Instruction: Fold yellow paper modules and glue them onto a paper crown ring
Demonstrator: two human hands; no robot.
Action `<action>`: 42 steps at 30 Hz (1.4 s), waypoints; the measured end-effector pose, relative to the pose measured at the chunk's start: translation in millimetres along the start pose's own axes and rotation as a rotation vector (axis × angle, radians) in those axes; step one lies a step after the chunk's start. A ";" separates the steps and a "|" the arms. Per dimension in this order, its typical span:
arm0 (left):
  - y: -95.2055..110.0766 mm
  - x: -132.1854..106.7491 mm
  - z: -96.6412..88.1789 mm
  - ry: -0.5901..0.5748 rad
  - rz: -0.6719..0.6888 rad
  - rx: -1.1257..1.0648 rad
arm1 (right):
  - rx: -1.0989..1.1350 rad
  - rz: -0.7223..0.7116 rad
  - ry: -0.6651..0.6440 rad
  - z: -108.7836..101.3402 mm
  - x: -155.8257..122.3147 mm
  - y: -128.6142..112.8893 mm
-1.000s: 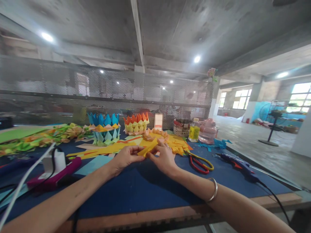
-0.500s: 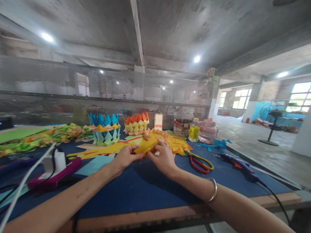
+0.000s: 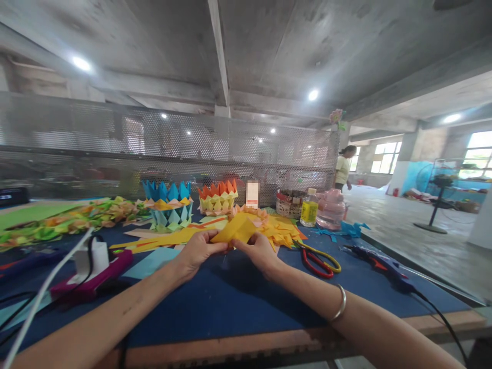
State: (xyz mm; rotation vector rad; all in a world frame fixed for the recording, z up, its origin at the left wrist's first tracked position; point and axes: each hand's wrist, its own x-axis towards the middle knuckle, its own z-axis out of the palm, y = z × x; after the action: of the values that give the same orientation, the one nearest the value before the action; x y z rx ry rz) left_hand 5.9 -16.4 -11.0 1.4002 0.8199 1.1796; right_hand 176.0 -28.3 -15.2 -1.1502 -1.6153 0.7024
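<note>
A folded yellow paper strip (image 3: 237, 229) is held up between my two hands over the blue table mat (image 3: 200, 312). My left hand (image 3: 200, 251) pinches its left end between thumb and fingers. My right hand (image 3: 259, 251) grips the lower right part, thumb in front and the other fingers partly hidden behind it. Just beyond lies a heap of folded yellow paper pieces (image 3: 279, 230). Long yellow paper strips (image 3: 161, 240) lie to the left, beside a light blue paper sheet (image 3: 151, 262).
Red-and-yellow-handled scissors (image 3: 319, 262) and a glue gun (image 3: 384, 266) lie on the right. Behind stand a blue paper crown (image 3: 169, 205), an orange-and-yellow one (image 3: 218, 197), a yellow-labelled bottle (image 3: 308, 207) and a pink jug (image 3: 330, 210). A purple power strip (image 3: 90, 277) is left. A person (image 3: 343, 168) stands beyond the mesh.
The yellow paper has turned so a broader face shows, and my right fingers have moved behind it. A person has come into view at the back right.
</note>
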 end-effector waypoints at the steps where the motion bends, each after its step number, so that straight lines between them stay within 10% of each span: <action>1: -0.2 0.0 0.1 -0.001 -0.002 -0.003 | 0.001 0.008 -0.019 -0.1 -0.2 -0.3; 17: 1.4 -4.2 1.3 -0.009 -0.048 0.107 | -0.113 -0.180 0.020 -4.4 -1.5 -1.2; 42: -4.9 4.9 -1.5 0.009 0.039 0.370 | -0.173 -0.013 -0.047 -11.2 8.2 2.0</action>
State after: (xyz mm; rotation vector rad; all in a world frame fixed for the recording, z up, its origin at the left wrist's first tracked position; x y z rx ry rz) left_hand 6.4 -10.5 -14.9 1.7168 1.0599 1.1000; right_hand 186.7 -20.9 -10.0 -1.2539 -1.7483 0.5939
